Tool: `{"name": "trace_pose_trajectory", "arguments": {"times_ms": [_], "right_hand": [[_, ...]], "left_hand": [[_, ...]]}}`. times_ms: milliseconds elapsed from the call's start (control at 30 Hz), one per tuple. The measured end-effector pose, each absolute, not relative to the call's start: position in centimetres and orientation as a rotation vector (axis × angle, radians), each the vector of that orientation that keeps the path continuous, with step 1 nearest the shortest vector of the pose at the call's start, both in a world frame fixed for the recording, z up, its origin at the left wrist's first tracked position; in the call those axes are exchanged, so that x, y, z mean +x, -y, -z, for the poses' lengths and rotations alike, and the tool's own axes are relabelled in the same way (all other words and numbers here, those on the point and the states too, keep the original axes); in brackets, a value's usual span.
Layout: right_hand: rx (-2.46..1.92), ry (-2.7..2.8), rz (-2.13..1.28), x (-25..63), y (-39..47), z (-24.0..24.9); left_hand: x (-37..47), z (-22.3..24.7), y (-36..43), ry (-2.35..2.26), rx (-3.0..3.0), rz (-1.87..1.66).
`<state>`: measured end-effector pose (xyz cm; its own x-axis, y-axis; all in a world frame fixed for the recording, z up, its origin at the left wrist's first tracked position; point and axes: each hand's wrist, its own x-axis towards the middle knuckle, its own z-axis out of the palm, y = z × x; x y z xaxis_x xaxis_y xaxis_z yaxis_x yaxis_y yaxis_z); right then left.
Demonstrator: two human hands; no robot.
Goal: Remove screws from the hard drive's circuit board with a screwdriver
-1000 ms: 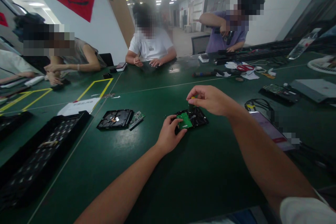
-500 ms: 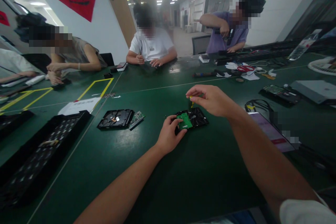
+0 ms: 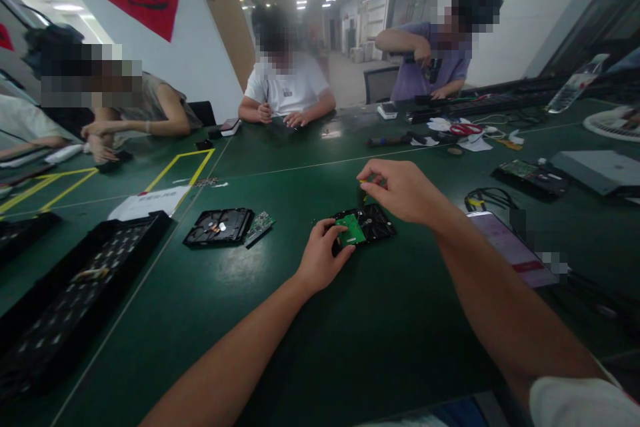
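A black hard drive (image 3: 379,224) with a green circuit board (image 3: 351,229) lies flat on the table in front of me. My left hand (image 3: 325,245) grips its left end, fingers on the board and thumb at the near edge. Above the drive's far edge, my right hand (image 3: 395,188) pinches a small screwdriver (image 3: 365,191) with a yellow part, pointing down. Fingers cover most of its handle, and its tip is too blurred to place exactly. To the left lies a second hard drive (image 3: 219,227), with a loose circuit board (image 3: 259,229) at its right side.
A long black tray (image 3: 145,240) stands at the left by a white paper sheet (image 3: 150,203). On the right are a phone (image 3: 513,247), cables (image 3: 493,199), another drive (image 3: 533,177) and a grey box (image 3: 600,170). Several people sit across the table.
My right hand's fingers have turned a little on the screwdriver, and less of its yellow part shows. My left hand and the drive keep their places.
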<state>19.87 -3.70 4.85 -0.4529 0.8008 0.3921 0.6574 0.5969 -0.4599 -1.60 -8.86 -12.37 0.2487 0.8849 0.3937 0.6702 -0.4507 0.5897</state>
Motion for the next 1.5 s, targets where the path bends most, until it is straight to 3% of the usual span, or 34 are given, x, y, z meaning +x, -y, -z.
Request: {"name": "trace_pose_trajectory", "arguments": {"times_ms": [467,900,1500], "right_hand": [[-1.412,2.222,0.019,19.2,4.1,-4.7],[-1.116,2.467,-0.182,19.5,4.6,-5.1],[-1.684,2.512,0.109,17.5,5.2,-3.8]], "left_hand": [[-1.6,12.2,8.9,-1.444,2.216,-0.998],[-1.6,12.5,8.8,-1.442,2.219,-1.010],[-1.5,12.3,8.9,-1.444,2.199,-1.005]]}}
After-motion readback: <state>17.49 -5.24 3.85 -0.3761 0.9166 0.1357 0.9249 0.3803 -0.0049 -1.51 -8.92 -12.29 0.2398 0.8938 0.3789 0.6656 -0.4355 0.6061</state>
